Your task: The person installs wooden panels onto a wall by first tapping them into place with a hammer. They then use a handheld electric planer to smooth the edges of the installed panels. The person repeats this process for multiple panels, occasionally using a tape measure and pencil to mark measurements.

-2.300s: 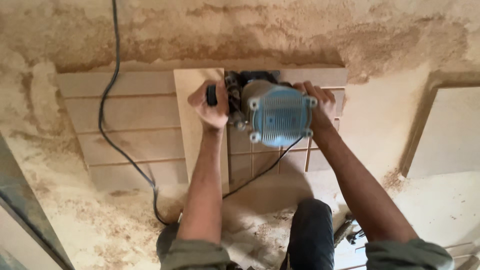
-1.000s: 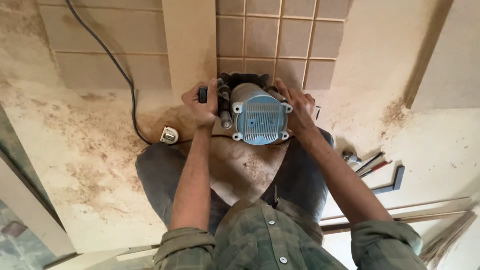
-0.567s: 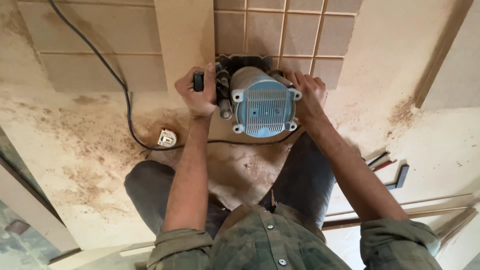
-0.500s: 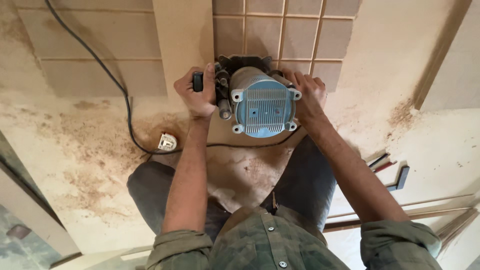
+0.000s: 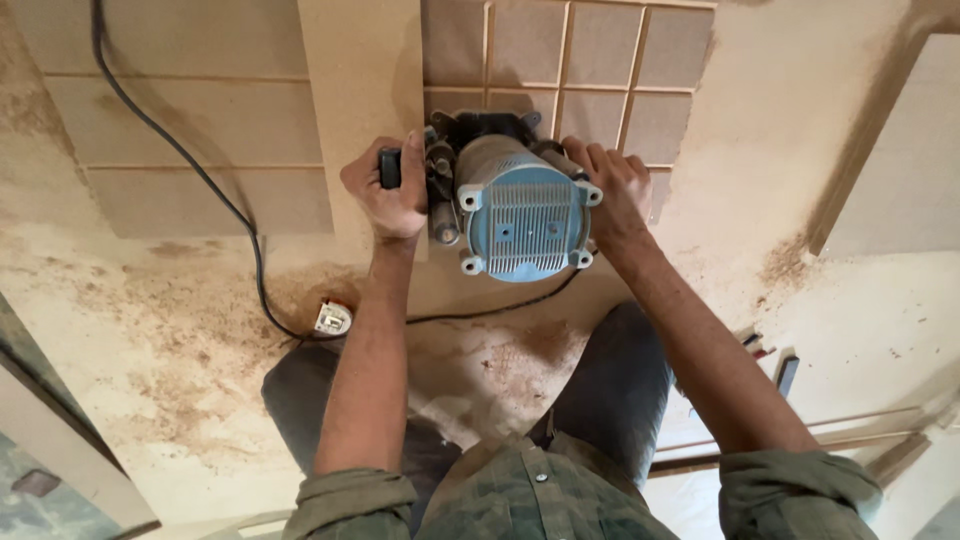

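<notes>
Head view: a blue-capped router stands upright on a grooved fibreboard panel, square between the two hands.
Router position: dead centre ahead of the body, its motor housing rising toward the camera, its base hidden beneath the cap.
Handle axis: the two side grips run left to right, so each hand sits at one end and neither is nearer than the other.
Left hand: curled tight into a fist round the black left grip, thumb over the top.
Right hand: fingers wrapped over the right grip, the grip itself hidden under the palm; closed as far as I can judge.
Guide board: a plain strip lying lengthwise away from the body, just beyond the left hand, its edge beside the router.
Groove lines: a grid of cut channels beyond the right hand, running both away and across.
Cable: black, trailing off to the left of the left hand, ending near a white plug below the left wrist.
Knees: dark trousers either side, under the forearms.
</notes>
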